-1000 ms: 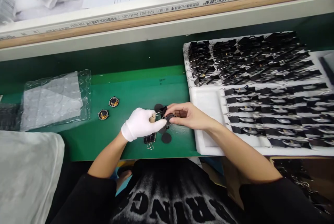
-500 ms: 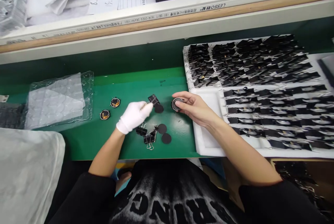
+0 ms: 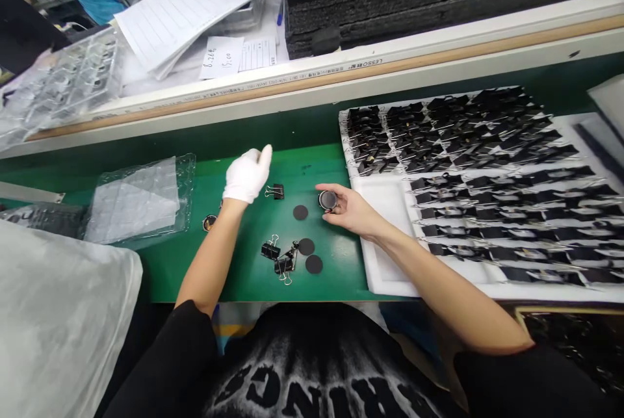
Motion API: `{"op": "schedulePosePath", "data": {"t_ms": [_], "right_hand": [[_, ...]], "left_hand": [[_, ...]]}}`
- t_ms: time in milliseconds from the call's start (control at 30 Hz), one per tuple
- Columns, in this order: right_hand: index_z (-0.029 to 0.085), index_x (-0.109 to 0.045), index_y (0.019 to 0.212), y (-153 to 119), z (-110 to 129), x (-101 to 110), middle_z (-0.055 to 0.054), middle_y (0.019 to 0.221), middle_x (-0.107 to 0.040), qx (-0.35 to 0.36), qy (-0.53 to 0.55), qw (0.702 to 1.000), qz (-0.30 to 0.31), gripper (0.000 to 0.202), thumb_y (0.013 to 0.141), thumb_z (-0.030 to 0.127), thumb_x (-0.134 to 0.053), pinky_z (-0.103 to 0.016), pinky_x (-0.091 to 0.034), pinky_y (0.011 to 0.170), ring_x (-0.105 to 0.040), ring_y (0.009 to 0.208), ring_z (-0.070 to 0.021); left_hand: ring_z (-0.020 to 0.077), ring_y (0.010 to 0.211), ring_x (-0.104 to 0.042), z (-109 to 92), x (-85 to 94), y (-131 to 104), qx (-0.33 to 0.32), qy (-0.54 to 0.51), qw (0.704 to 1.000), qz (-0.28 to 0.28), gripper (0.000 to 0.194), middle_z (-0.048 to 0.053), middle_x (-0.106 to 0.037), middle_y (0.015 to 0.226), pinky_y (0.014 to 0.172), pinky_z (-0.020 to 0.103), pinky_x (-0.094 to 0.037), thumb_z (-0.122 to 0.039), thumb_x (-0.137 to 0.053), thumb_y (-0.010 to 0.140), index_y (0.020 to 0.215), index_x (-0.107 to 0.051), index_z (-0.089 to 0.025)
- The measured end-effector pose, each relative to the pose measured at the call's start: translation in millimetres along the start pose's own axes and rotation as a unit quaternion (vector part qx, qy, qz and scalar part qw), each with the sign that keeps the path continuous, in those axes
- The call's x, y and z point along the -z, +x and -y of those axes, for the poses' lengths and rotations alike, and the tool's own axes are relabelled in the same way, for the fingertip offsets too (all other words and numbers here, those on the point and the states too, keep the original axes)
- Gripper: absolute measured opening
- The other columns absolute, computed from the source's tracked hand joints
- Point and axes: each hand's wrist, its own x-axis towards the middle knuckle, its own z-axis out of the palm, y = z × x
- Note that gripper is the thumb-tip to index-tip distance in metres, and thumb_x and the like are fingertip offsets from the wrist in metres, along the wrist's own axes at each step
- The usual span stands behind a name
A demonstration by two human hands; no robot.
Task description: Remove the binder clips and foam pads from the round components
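My left hand (image 3: 246,175), in a white glove, hovers over the green bench with its thumb apart from the fingers and nothing visible in it. Right of it lies a black binder clip (image 3: 277,192). Bare, my right hand (image 3: 347,211) grips a round watch case (image 3: 328,200) by its edge, dark face up. Between the hands rests a black disc (image 3: 300,212). Nearer me, several binder clips (image 3: 283,266) lie bunched beside two more black discs (image 3: 314,264). Another watch case (image 3: 209,222) sits left of my left wrist, which partly hides what is behind it.
At right, a white foam tray (image 3: 385,262) holds rows of clipped black pieces (image 3: 487,181). A clear plastic tray (image 3: 188,194) with paper lies at left. Papers (image 3: 195,8) and black foam stacks (image 3: 414,2) stand on the ledge behind. Grey cloth (image 3: 63,327) covers the near left.
My left hand has let go of the binder clip, which now lies on the bench, and has moved up and away. The right hand still holds the watch case; its thumb has shifted off the face.
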Motion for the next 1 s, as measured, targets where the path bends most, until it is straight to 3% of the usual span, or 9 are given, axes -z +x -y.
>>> {"op": "schedulePosePath", "data": {"t_ms": [67,233,400,600,700,833,1000], "right_hand": [[0.021,-0.063,0.136,0.9,-5.5,-1.3,-0.007,0.114,-0.066,0.045,-0.077,0.996,-0.018,0.069,0.068,0.016,-0.075,-0.034,-0.056,0.083,-0.065,0.09,-0.0171],[0.023,-0.067,0.134,1.6,-15.1,-2.1,-0.01,0.122,-0.062,0.124,-0.208,0.97,-0.036,0.059,0.075,0.015,-0.067,-0.038,-0.058,0.087,-0.065,0.109,-0.0241],[0.022,-0.067,0.137,0.3,-18.4,-3.3,-0.012,0.121,-0.058,0.135,-0.27,0.949,-0.087,0.06,0.078,0.016,-0.068,-0.044,-0.058,0.097,-0.064,0.113,-0.0267],[0.023,-0.067,0.135,0.0,-11.7,-8.8,-0.01,0.12,-0.063,0.125,-0.274,0.951,-0.071,0.053,0.082,0.024,-0.074,-0.044,-0.058,0.092,-0.065,0.108,-0.026],[0.024,-0.069,0.129,0.0,-8.3,-11.1,-0.009,0.119,-0.067,0.11,-0.266,0.956,-0.064,0.048,0.082,0.028,-0.078,-0.042,-0.058,0.085,-0.066,0.103,-0.0253],[0.025,-0.074,0.117,-2.2,-4.9,-12.2,-0.007,0.11,-0.073,0.096,-0.297,0.948,-0.062,0.042,0.079,0.035,-0.086,-0.047,-0.053,0.092,-0.065,0.105,-0.029],[0.022,-0.073,0.12,12.2,3.2,-13.9,-0.01,0.11,-0.075,0.098,-0.367,0.923,-0.057,0.049,0.076,0.037,-0.09,-0.049,-0.05,0.091,-0.064,0.105,-0.0333]], "left_hand": [[0.0287,0.095,-0.068,-15.7,-17.8,1.6,-0.027,0.008,0.998,-0.053,0.063,0.015,-0.074,0.098,0.084,0.037,-0.047,-0.059,-0.024,0.105,0.101,-0.072,-0.019],[0.0348,0.111,-0.063,-26.2,-47.2,8.9,-0.014,0.028,0.998,-0.056,0.056,0.02,-0.07,0.117,0.097,0.047,-0.045,-0.051,-0.025,0.107,0.116,-0.07,-0.019],[0.0411,0.118,-0.06,-15.8,-52.0,16.1,0.038,0.013,0.999,-0.026,0.06,0.024,-0.065,0.13,0.097,0.055,-0.047,-0.051,-0.022,0.106,0.119,-0.071,-0.017],[0.0405,0.118,-0.059,-14.6,-55.3,21.5,0.079,-0.007,0.997,0.003,0.067,0.026,-0.064,0.129,0.099,0.058,-0.048,-0.053,-0.016,0.106,0.12,-0.07,-0.015],[0.0403,0.12,-0.058,-14.6,-56.6,22.3,0.082,-0.008,0.997,-0.002,0.063,0.026,-0.062,0.133,0.099,0.059,-0.047,-0.052,-0.021,0.106,0.121,-0.07,-0.016],[0.0399,0.119,-0.059,-10.1,-60.1,21.4,0.107,-0.02,0.994,-0.027,0.058,0.024,-0.062,0.133,0.099,0.059,-0.048,-0.048,-0.022,0.107,0.125,-0.068,-0.017],[0.0378,0.116,-0.061,-4.1,-65.6,20.4,0.1,0.001,0.993,-0.056,0.057,0.022,-0.064,0.13,0.098,0.056,-0.05,-0.046,-0.021,0.108,0.126,-0.067,-0.017]]}}
